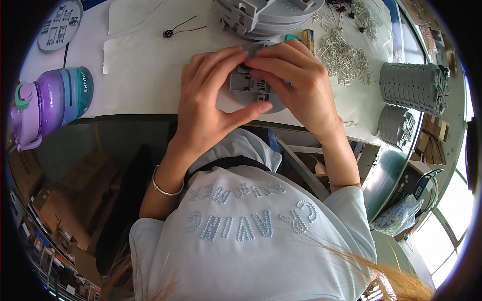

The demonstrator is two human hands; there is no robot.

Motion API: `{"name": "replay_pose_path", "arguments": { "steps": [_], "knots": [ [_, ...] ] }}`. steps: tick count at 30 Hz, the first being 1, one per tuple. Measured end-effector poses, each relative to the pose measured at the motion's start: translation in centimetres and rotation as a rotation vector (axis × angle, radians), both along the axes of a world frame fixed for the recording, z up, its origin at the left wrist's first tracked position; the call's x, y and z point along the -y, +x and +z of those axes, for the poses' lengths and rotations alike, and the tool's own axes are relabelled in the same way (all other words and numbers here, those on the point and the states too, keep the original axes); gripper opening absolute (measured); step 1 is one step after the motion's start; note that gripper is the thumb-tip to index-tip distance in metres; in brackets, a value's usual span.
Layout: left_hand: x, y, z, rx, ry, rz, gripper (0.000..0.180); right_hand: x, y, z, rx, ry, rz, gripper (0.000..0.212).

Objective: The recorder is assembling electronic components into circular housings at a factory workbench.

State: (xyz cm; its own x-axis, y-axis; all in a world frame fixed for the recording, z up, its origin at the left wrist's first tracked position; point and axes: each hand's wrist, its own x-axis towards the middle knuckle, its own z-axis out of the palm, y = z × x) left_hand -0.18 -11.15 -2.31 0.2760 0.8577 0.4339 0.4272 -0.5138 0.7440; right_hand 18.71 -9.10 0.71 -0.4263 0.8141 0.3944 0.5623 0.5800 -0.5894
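Note:
A round grey plastic housing (240, 95) with raised inner walls and slots lies at the table's front edge, between my hands. My left hand (203, 95) spans it, fingertips at its far side and thumb over its near part. My right hand (304, 83) is closed, thumb and fingers pinched together over the far middle of the housing, close to my left fingertips. Whatever lies between those right fingertips is hidden. Just beyond stands a stack of similar grey round housings (273, 22).
A small black round part with two wires (168, 33) lies at the left, near a purple bottle (52, 103) and another grey disc (60, 25). Loose metal clips (346, 57) and a battery (308, 39) lie right. Stacked grey housings (409, 88) stand at the right edge.

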Motion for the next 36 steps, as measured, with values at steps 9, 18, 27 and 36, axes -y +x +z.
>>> {"name": "replay_pose_path", "arguments": {
  "steps": [9,18,27,36],
  "knots": [
    [-2.8,-0.9,1.6,0.135,-0.516,-0.061,0.014,0.3,0.6,0.8,0.108,-0.041,0.066,0.029],
    [-6.3,-0.5,5.4,-0.141,-0.989,-0.14,0.015,0.8,1.6,1.1,-0.156,-0.192,0.035,0.027],
    [-6.7,1.0,6.6,-0.33,-1.022,-0.043,0.028,1.8,2.8,0.2,-0.199,-0.211,0.024,0.036],
    [-7.1,1.8,7.6,-0.404,-1.113,0.021,0.027,1.7,3.1,-0.2,-0.231,-0.235,0.066,0.032]
  ]
}}
